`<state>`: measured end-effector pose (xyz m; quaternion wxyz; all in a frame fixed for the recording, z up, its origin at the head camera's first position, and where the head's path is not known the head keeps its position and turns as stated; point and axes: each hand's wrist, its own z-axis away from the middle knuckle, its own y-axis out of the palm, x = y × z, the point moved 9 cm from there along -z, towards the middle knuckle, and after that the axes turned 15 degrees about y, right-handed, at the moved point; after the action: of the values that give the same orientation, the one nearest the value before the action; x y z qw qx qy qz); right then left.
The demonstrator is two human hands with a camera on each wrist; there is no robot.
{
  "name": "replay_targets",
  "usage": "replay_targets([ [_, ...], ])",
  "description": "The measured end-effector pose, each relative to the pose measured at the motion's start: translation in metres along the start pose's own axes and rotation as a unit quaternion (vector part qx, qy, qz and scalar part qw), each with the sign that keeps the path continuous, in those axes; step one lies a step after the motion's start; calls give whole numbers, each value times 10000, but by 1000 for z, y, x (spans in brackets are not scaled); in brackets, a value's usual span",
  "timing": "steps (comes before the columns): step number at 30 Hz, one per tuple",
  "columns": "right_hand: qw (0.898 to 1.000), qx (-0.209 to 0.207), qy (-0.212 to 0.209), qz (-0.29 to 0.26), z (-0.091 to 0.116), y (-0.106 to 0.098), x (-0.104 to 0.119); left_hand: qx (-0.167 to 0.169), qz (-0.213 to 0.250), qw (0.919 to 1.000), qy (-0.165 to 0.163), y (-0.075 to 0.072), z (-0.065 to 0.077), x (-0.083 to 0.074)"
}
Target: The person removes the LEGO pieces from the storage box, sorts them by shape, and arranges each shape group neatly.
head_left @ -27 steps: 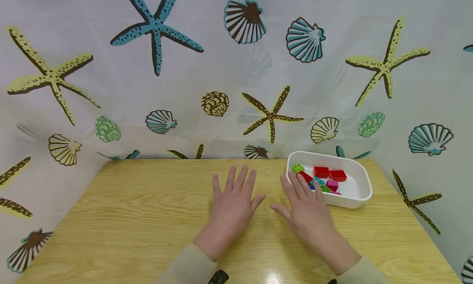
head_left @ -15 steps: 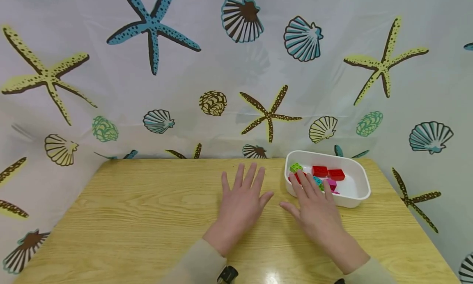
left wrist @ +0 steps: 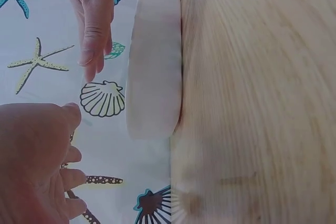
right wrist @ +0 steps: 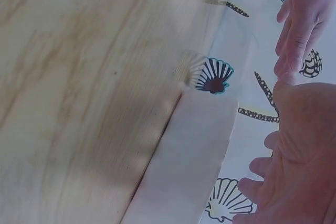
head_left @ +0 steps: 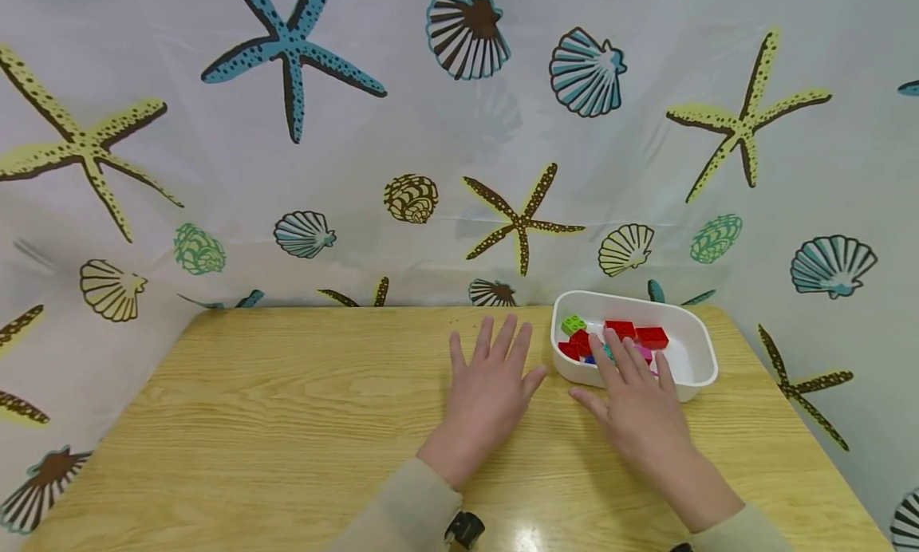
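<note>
Both hands hover over the table, palms down and fingers spread, holding nothing. My left hand (head_left: pixel 488 396) is left of a white plastic bin (head_left: pixel 706 360), apart from it. Fingers of my right hand (head_left: pixel 642 408) overlap the bin's near wall in the head view, hiding some of its contents. Toy building bricks lie in the bin's left and middle part: a lime green brick (head_left: pixel 573 325), red bricks (head_left: pixel 652 337), and partly hidden blue, teal and pink ones. The left wrist view shows the bin wall (left wrist: pixel 155 66) below the raised right hand (left wrist: pixel 94 19).
The wooden table (head_left: pixel 287 408) stretches left and in front of the hands. A white curtain (head_left: pixel 373 137) printed with starfish and shells hangs behind the table and along its sides. A dark wrist device (head_left: pixel 465 528) sits at the left sleeve.
Both hands have drifted right, staying open and spread. The right hand now covers more of the middle of the bin and uncovers red bricks at its left. The view has shifted slightly.
</note>
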<state>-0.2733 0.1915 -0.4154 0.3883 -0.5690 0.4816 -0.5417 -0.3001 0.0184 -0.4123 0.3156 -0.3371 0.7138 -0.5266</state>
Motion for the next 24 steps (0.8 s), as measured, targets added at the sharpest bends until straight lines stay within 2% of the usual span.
replay_targets([
  [5, 10000, -23, 27, 39, -2, -2, -12, -19, 151, 9999, -9, 4, -6, -4],
  [13, 9996, 57, 233, 145, -7, -1, -39, 204, 295, 9993, -68, 15, -20, -9],
  [20, 9993, 32, 322, 171, -12, -1, -53, 85, 390, 9992, -9, 18, -31, -15],
  [24, 9991, 0, 405, 128, -14, -3, -60, 125, 438, 9990, -11, 24, -38, -16],
])
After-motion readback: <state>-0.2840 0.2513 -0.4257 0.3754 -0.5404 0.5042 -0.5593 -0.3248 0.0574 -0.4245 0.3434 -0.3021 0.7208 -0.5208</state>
